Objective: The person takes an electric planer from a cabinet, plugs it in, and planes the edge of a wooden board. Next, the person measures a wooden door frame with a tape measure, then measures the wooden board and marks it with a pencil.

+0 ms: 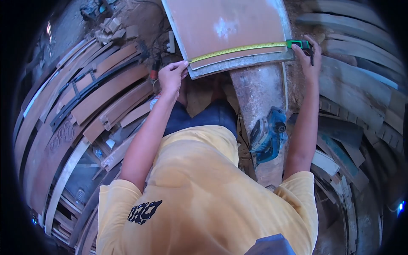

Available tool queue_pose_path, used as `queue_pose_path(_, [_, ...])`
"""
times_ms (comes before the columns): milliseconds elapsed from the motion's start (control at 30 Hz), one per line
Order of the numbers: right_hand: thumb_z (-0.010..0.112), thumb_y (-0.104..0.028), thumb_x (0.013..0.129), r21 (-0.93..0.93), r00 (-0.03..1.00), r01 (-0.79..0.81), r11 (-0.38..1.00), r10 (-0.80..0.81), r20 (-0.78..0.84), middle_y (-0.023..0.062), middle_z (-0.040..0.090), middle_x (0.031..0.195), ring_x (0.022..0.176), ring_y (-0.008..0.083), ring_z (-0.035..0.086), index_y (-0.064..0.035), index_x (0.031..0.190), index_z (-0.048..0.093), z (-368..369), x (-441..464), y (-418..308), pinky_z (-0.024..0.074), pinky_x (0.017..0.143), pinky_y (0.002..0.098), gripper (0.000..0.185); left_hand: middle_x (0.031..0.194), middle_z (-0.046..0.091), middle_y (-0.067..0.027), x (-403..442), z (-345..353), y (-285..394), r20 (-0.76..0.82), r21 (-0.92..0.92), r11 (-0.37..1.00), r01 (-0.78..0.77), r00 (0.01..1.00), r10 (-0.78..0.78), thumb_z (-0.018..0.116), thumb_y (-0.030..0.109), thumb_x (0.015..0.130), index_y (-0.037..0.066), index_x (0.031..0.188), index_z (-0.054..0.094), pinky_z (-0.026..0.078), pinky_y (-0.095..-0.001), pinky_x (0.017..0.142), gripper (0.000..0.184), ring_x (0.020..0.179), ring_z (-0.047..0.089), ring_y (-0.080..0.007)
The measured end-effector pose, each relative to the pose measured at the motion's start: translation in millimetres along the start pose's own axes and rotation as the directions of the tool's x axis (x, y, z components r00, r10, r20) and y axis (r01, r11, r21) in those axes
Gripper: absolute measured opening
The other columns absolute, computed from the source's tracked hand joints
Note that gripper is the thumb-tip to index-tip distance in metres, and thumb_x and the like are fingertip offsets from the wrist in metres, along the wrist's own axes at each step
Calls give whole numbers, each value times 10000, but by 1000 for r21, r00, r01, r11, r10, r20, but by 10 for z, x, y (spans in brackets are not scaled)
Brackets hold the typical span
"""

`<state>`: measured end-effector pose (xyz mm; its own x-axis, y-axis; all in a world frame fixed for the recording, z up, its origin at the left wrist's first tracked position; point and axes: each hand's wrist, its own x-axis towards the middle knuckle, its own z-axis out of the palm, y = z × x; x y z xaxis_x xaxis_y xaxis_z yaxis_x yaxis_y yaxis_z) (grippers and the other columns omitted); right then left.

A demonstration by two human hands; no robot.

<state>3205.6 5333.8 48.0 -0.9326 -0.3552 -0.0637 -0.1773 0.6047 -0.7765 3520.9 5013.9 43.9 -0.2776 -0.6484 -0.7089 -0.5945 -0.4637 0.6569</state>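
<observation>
A yellow tape measure blade stretches across a flat wooden panel, near the edge closest to me. My left hand pinches the blade's end at the panel's left edge. On the right side, my right hand grips the green and black tape measure case, with the fingers partly hidden behind it. The panel lies on a greyish board that shows along its near edge. A whitish smudge marks the panel's surface.
A blue power planer rests on a dusty plank at my right. Stacked wooden boards fill the left side, and more planks lie at the right. Small wood offcuts are piled at the upper left.
</observation>
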Motion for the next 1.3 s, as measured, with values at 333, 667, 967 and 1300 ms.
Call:
queue_pose_path(333, [865,-330,806,-84,995,97,992,-96,9,179,637,1224,1158,290,616,-31,1276,683,20,60,112,474,1031,390,586,863,749,-44,-60,25,97,41,301,909,-288,956,289,723,91,926,42,1081,750,577,-245,650,164,722,693,-82])
queue_pose_path(667, [889,-304,790,-74,998,60,995,-58,30,179,624,1248,1168,296,621,-54,1285,691,-26,112,14,484,1029,397,589,949,741,-88,103,-130,109,152,165,976,-143,981,118,732,74,943,-6,1089,707,623,-269,743,168,823,734,-140])
queue_pose_path(967, [891,-339,781,-121,989,144,982,-140,37,157,632,1208,1141,291,617,-60,1251,703,-33,211,142,486,1007,396,578,1002,746,-120,29,-70,92,92,62,994,-89,992,83,708,59,962,-31,1153,683,630,-276,777,212,855,741,-156])
queue_pose_path(1300, [857,-360,831,-47,997,70,996,-68,42,151,640,1176,1109,277,618,-47,1219,712,-44,250,62,477,999,379,520,992,743,-107,-38,15,132,-5,64,997,-43,999,43,721,64,956,-24,1164,704,629,-274,775,227,849,738,-151])
